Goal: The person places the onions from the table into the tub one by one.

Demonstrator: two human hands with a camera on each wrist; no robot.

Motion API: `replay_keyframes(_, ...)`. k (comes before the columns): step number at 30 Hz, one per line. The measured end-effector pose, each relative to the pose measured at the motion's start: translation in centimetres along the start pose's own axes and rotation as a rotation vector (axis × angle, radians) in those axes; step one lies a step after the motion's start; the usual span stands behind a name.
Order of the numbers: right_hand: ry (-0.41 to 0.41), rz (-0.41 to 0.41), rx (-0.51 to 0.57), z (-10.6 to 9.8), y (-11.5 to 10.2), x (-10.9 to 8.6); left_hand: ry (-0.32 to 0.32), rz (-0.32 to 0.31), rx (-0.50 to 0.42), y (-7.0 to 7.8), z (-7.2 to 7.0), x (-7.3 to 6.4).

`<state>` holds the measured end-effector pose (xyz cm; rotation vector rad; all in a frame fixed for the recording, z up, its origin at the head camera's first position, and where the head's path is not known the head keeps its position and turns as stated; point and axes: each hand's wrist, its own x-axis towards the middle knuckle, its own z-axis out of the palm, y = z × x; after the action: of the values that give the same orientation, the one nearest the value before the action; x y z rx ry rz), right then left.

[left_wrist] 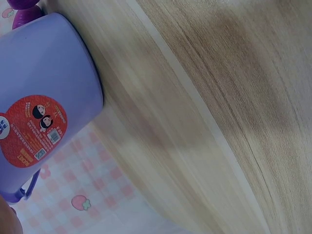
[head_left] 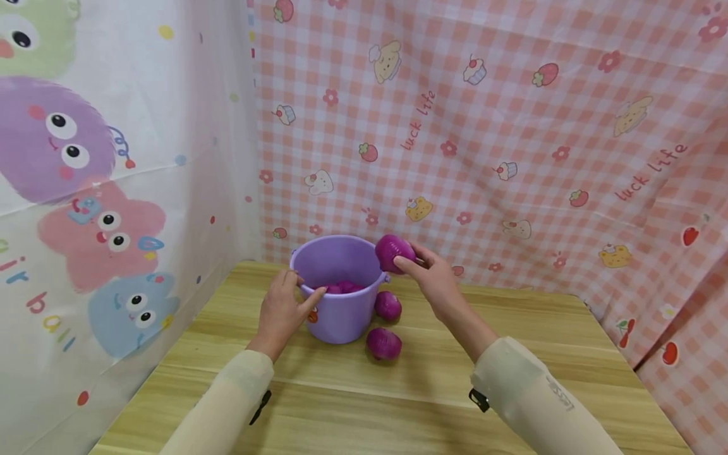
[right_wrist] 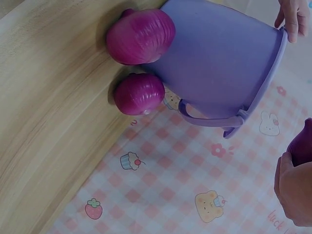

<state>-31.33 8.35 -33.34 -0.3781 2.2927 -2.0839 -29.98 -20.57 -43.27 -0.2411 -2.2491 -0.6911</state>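
A purple bucket (head_left: pixel 340 319) stands on the wooden table, with several purple onions (head_left: pixel 344 287) visible inside it. My left hand (head_left: pixel 281 309) grips the near left of its rim, thumb and fingers at the edge. At the right side of the rim, my right hand (head_left: pixel 435 278) holds a purple onion (head_left: pixel 392 251) between thumb and fingers, up at rim height. Two more onions lie on the table beside the bucket: one close to its right wall (head_left: pixel 388 306), the other nearer to me (head_left: pixel 383 344). A red round label (left_wrist: pixel 36 130) shows on the bucket in the left wrist view.
The wooden table (head_left: pixel 483 379) reaches back to a pink checked curtain (head_left: pixel 483 189). A white curtain with cartoon figures (head_left: pixel 199 158) hangs along the left side. The bucket's handle (right_wrist: pixel 209 121) hangs down at its side in the right wrist view.
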Motion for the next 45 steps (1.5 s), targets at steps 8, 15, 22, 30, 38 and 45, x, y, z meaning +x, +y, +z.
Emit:
replay_keyframes(8, 0.004, 0.001, -0.001, 0.1, -0.3, 0.1, 0.001, -0.002, -0.002, 0.2, -0.1, 0.1)
replay_keyframes(15, 0.021, 0.012, 0.016, 0.2, -0.3, 0.2, -0.01, -0.012, -0.004, 0.4, -0.2, 0.1)
replay_keyframes(22, 0.023, -0.006, 0.023, 0.4, 0.2, 0.3, -0.023, -0.027, -0.007, 0.4, -0.2, -0.1)
replay_keyframes(30, 0.019, -0.018, 0.033, 0.3, 0.5, 0.4, -0.022, -0.021, -0.001, 0.3, -0.2, 0.0)
replay_keyframes(38, 0.03, -0.006, 0.016, 0.1, 0.8, 0.6, -0.011, -0.016, 0.001, 0.3, -0.1, 0.0)
replay_keyframes(45, 0.034, 0.006, 0.02, 0.0, 0.8, 0.6, -0.029, -0.032, -0.001, 0.5, -0.3, 0.1)
